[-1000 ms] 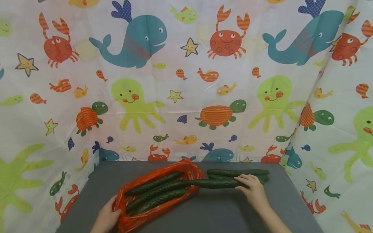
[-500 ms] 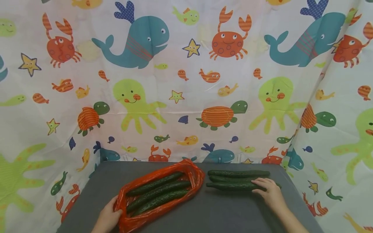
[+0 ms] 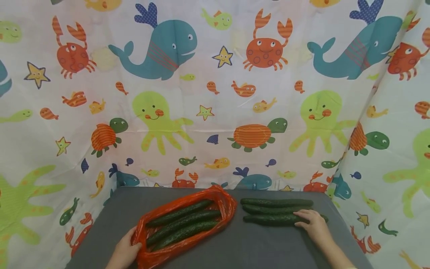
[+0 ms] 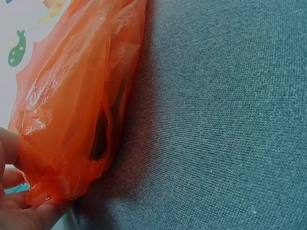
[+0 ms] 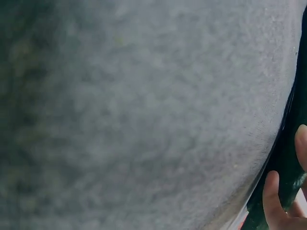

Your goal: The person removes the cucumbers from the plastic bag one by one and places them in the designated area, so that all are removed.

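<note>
Left hand (image 3: 125,249) pinches the orange plastic bag (image 3: 159,256), maybe steadying it; right hand (image 3: 314,225) grips a long green cucumber (image 3: 269,220) right of it.

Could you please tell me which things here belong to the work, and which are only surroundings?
Seem part of the work:
- red plastic bag, gripped by the left hand
- three cucumbers inside it
- three cucumbers beside it, the nearest held by the right hand

Seem only surroundings:
- grey table
- cloth printed with sea animals

The plastic bag (image 4: 67,129) is glossy, cucumbers (image 3: 183,219) rough, tabletop (image 4: 216,115) matt cloth.
</note>
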### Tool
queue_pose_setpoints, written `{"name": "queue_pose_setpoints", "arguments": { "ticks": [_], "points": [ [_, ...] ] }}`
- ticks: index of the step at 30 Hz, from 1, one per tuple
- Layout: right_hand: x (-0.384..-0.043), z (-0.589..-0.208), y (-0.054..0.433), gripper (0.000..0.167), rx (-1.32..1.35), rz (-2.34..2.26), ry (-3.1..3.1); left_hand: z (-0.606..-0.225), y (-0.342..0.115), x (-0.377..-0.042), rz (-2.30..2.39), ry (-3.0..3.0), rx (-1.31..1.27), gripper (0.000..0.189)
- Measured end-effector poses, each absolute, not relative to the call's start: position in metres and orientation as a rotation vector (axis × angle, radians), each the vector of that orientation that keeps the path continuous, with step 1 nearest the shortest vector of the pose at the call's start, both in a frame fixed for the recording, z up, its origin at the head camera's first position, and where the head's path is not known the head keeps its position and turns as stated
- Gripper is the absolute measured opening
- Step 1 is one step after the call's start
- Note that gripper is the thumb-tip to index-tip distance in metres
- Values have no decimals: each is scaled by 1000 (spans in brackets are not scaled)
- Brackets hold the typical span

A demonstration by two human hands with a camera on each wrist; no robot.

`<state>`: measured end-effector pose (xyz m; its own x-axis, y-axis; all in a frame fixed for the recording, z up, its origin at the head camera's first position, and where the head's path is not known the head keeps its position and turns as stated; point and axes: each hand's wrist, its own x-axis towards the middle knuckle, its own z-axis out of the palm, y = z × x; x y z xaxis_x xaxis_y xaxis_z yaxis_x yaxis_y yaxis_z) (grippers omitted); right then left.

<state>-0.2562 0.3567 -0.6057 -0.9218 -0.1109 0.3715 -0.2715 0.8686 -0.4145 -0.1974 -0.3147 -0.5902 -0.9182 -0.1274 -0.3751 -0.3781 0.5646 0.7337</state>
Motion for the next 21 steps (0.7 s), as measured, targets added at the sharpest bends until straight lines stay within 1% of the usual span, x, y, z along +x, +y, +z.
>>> {"name": "queue_pose_setpoints", "arguments": {
  "ticks": [4,7,11,14,17,21],
  "points": [
    [-255,-608,354,39,306,642,-2737,-591,-316,-195,1286,2522,-414,73],
    [-257,-606,352,43,304,644,-2749,-591,-316,-194,1292,2529,-419,72],
    [-258,-597,346,52,202,670,-2789,-592,-319,-193,1302,2529,-416,72],
    [-256,-585,333,57,109,673,-2811,-593,-319,-193,1297,2533,-412,72],
    [-252,-574,313,55,54,714,-2740,-594,-319,-195,1305,2525,-406,73],
    [-251,-564,279,43,72,828,-2549,-594,-318,-197,1347,2489,-400,74]
  ]
}}
